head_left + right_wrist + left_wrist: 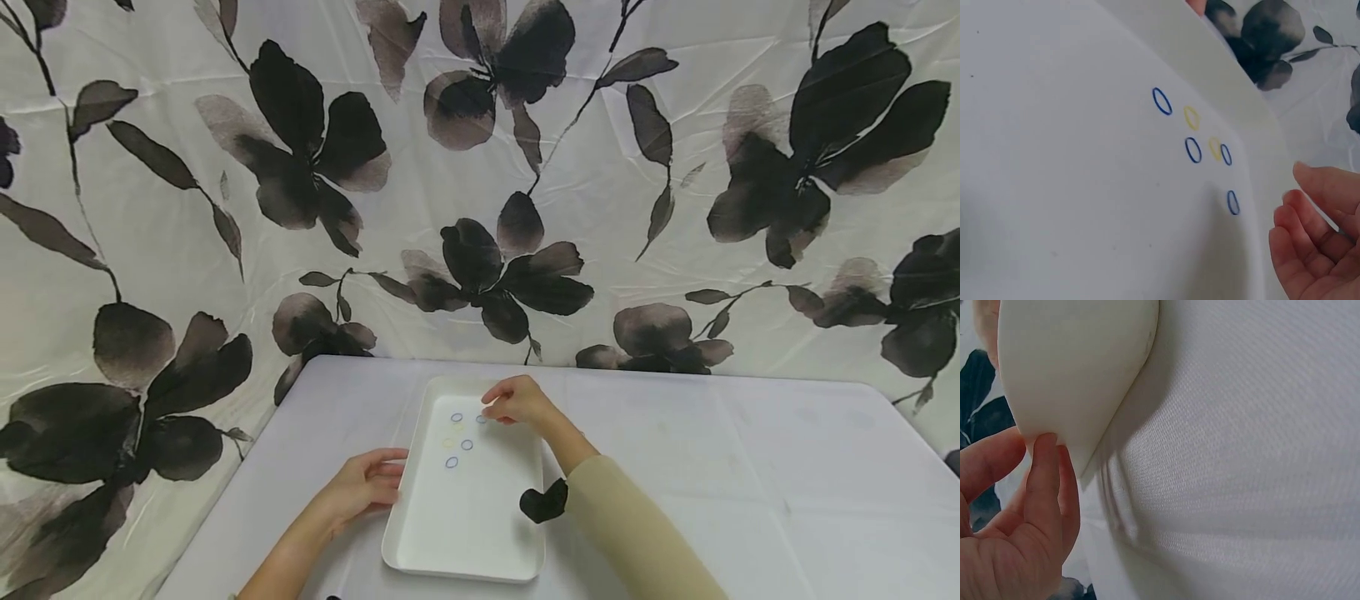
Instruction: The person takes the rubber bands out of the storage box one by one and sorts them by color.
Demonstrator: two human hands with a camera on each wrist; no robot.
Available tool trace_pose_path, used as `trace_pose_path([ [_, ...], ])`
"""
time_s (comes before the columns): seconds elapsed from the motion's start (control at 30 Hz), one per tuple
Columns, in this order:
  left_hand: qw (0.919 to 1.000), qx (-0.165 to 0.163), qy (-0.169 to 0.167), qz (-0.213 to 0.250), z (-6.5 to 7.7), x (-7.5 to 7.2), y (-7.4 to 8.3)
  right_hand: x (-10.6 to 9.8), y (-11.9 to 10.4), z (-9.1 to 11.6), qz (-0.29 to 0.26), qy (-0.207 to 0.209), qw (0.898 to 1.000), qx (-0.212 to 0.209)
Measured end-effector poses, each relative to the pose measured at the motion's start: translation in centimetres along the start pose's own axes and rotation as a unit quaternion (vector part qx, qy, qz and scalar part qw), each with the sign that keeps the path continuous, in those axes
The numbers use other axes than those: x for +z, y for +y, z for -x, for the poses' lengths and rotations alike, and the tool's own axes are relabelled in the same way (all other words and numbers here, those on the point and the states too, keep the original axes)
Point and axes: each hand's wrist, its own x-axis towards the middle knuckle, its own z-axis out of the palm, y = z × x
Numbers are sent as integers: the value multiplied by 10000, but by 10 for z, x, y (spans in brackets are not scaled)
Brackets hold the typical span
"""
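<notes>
A white rectangular tray [468, 533] lies lengthwise on the table, its far part holding several thin blue rings [467, 445] and two yellow rings [447, 442]. At the tray's left side, the left hand [367, 485] rests its fingertips against the outer wall. Seen from the left wrist, the fingers [1041, 481] are nearly straight where they touch the tray. The right hand [519, 402] is over the far right corner, close to one blue ring [1233, 203]. Its fingers are loosely bent with a gap to the thumb, and nothing shows between them in the right wrist view.
A white cloth covers the table [750, 467]. Behind it hangs a floral curtain [637, 225]. A black heart-shaped piece [543, 502] sits by the right sleeve [630, 517], overlapping the tray's right rim in the head view.
</notes>
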Motion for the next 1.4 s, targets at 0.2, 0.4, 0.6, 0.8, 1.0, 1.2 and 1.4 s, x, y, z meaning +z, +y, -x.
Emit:
trace_pose_path([
  [0.2,10000,-3,20,-43,0,-1,2,16,17,-10,335,471,9979,-295],
  [0.4,10000,6,-54,-31,1,-1,0,30,31,-11,1064,1067,9877,-426],
  [0.6,10000,21,-66,3,1,1,-1,38,35,-9,1484,1561,9748,-587],
  [0.8,9999,64,-92,-10,1,0,0,43,34,-8,1567,1898,9668,-682],
  [1.0,9999,65,-78,-18,1,-2,0,46,33,-8,1773,1980,9609,-774],
  [1.2,10000,77,-49,-30,1,-2,1,45,33,-8,1826,1857,9621,-811],
  [1.4,9999,106,-60,-23,1,-1,1,38,31,-5,1773,1573,9683,-785],
])
